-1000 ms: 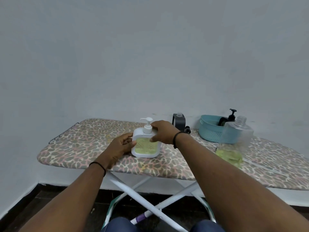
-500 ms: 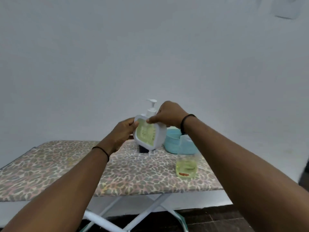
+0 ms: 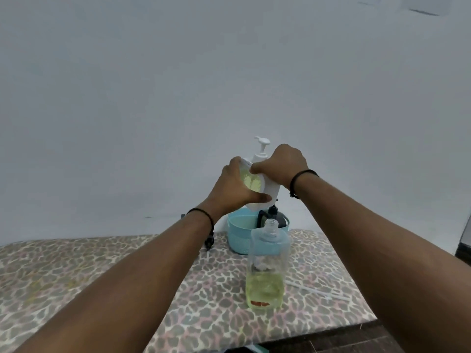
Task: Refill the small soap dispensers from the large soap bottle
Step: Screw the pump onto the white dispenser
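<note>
Nearest the camera, two bare forearms reach forward over a padded board covered in leopard-print fabric (image 3: 102,289), each wrist wearing a thin black cord bracelet. Standing upright on the near right part of that board is a large clear plastic soap bottle (image 3: 266,271) with an open threaded neck and no cap; yellow-green liquid fills roughly its lower third, and a small red mark shows near its base. A thin clear plastic tube (image 3: 316,289) lies flat on the fabric just right of the bottle. Farther back, behind the bottle and near the far edge of the board, sits a round light-blue plastic basket (image 3: 239,233); a dark dispenser with a black pump (image 3: 274,216) stands inside it on its right side. Above the basket, lifted clear of the board, is the small white square soap dispenser with a white pump head (image 3: 260,171), tilted to the left, with pale green liquid visible through its clear window. The left hand (image 3: 235,187) wraps the dispenser's body from the left, fingers curled over its top corner and thumb pressed along its lower front. The right hand (image 3: 281,164) grips the top of the dispenser at the base of the pump, fingers curled round it. A plain pale wall (image 3: 229,72) fills the background.
</note>
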